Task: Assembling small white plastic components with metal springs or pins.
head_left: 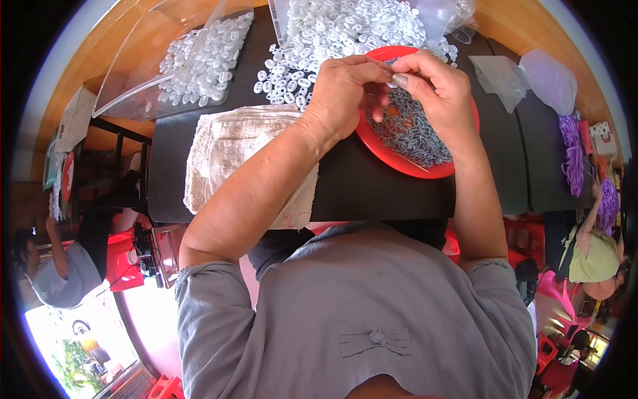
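Note:
Above the red round tray (372, 141), both my hands meet with their fingertips pinched together. My left hand (342, 93) and my right hand (435, 90) are closed on a small white piece (393, 84), mostly covered by the fingers. Many small grey screw-like pieces (415, 136) fill the tray, and a thin stick (417, 163) lies at its near edge. Left of the tray, loose white oval pieces with holes (287, 83) are spread on the dark table, with a larger heap (352, 23) behind them.
A folded beige cloth (222, 143) lies under my left forearm. At the far left, a clear bin (143, 90) rests on its side with more white pieces. Plastic bags (548, 76) and purple strands (571, 156) are on the right. Other people (63, 272) sit at both sides.

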The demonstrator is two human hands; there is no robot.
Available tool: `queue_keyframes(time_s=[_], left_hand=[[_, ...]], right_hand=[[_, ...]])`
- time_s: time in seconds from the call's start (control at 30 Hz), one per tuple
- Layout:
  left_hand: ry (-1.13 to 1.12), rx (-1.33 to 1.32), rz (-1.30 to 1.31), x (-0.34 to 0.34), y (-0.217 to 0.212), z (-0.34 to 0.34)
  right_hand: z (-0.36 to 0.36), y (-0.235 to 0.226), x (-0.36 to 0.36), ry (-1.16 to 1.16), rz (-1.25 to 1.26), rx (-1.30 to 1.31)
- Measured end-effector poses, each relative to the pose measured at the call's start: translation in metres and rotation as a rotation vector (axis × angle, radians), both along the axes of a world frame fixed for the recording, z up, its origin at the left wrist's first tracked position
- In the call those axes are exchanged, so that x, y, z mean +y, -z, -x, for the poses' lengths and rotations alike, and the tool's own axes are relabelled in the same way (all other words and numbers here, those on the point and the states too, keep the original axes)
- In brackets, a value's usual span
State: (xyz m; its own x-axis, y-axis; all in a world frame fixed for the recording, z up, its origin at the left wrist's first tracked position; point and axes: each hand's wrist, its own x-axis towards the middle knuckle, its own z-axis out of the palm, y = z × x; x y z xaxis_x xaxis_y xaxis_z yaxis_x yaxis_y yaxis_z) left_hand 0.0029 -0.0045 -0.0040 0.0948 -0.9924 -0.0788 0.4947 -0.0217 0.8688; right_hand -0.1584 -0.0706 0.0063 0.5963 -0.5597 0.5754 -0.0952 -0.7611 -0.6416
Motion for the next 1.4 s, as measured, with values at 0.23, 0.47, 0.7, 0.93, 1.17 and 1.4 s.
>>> queue_keyframes(time_s=[0.23,0.47,0.7,0.93,1.17,1.4], left_hand=[[-0.019,0.049,0.056,-0.001,-0.001,0.002],[-0.103,-0.134,0.147,0.001,0.000,0.004],[-0.099,-0.028,0.044,0.003,-0.001,0.009],[-0.108,-0.135,0.061,0.002,-0.001,0.004],[-0.071,-0.112,0.053,0.005,-0.003,0.007],[-0.096,-0.167,0.059,0.003,-0.002,0.005]], right_hand=[[-0.001,0.003,0.001,0.100,-0.329,-0.114],[-0.012,0.003,0.015,0.088,-0.508,-0.151],[-0.015,0.007,0.021,0.138,-0.444,-0.235],[-0.015,0.004,0.018,0.121,-0.563,-0.285],[-0.015,0.003,0.018,0.097,-0.536,-0.283],[-0.008,0.000,0.013,0.188,-0.449,-0.170]])
